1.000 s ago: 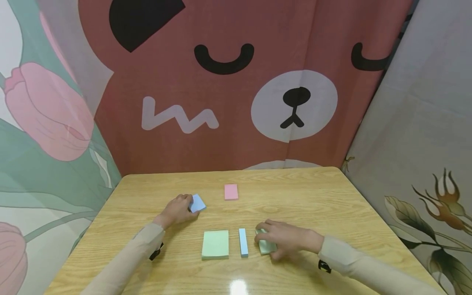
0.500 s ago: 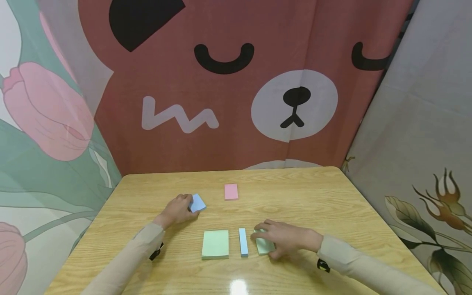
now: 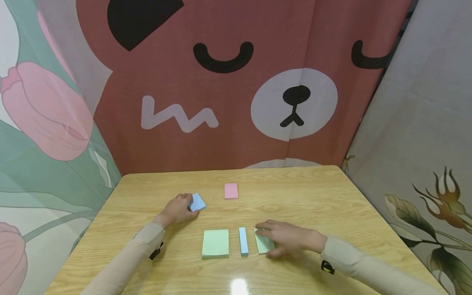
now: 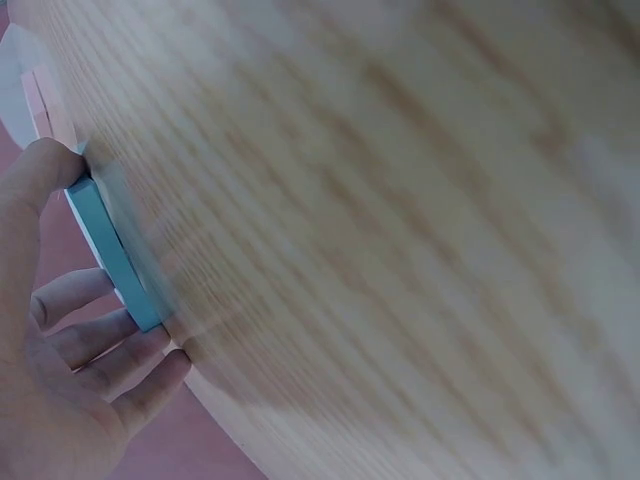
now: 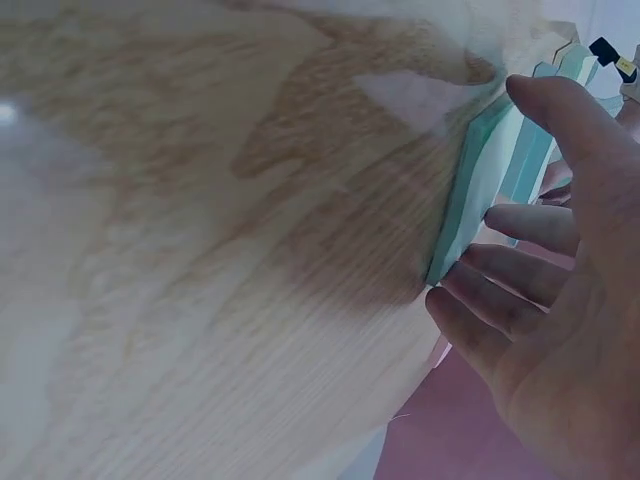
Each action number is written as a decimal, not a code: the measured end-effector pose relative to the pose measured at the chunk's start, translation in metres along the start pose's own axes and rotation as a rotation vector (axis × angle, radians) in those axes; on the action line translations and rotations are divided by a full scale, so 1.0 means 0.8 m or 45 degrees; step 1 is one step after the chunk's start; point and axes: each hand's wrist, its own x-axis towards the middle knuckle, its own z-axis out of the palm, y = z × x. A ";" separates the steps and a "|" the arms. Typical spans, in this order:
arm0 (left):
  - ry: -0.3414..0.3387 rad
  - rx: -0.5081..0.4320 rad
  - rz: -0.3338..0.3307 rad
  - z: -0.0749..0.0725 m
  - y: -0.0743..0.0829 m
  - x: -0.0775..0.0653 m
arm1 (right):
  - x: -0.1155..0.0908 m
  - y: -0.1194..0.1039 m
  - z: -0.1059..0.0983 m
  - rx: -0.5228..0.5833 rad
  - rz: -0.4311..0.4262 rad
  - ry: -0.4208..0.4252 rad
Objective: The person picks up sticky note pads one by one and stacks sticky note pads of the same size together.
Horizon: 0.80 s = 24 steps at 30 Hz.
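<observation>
My left hand point(image 3: 177, 211) grips a blue sticky note pad point(image 3: 198, 202) that sits turned at an angle on the left half of the table. In the left wrist view, the thumb is at one end of this blue pad point(image 4: 112, 245) and the fingers are at the other. A smaller pale green sticky note pad point(image 3: 263, 245) lies on the table beneath the fingers of my right hand point(image 3: 289, 235). Seen from the right wrist, the fingers are loosely spread along the green pad point(image 5: 468, 195), the thumb just off its near corner.
Left of the small green pad lie a narrow blue sticky note strip point(image 3: 243, 241) and a large green square pad point(image 3: 215, 244). A pink pad point(image 3: 231, 191) lies farther back on the wooden table point(image 3: 295, 192). Printed curtains point(image 3: 228, 147) hang behind and beside it.
The small green pad slid slightly left with my right hand, then stayed put as that hand loosened and shifted a little right. My left hand and the blue pad kept their place.
</observation>
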 end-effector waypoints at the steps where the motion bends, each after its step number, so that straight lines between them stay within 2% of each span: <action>1: 0.003 -0.008 -0.001 0.000 0.000 0.000 | -0.001 0.001 0.000 0.005 0.001 0.001; 17: -0.019 -0.025 -0.015 -0.001 -0.001 0.002 | -0.018 0.014 0.006 -0.021 0.015 0.057; 24: -0.006 -0.027 -0.022 0.001 -0.002 0.001 | -0.027 0.017 0.009 0.002 0.065 0.064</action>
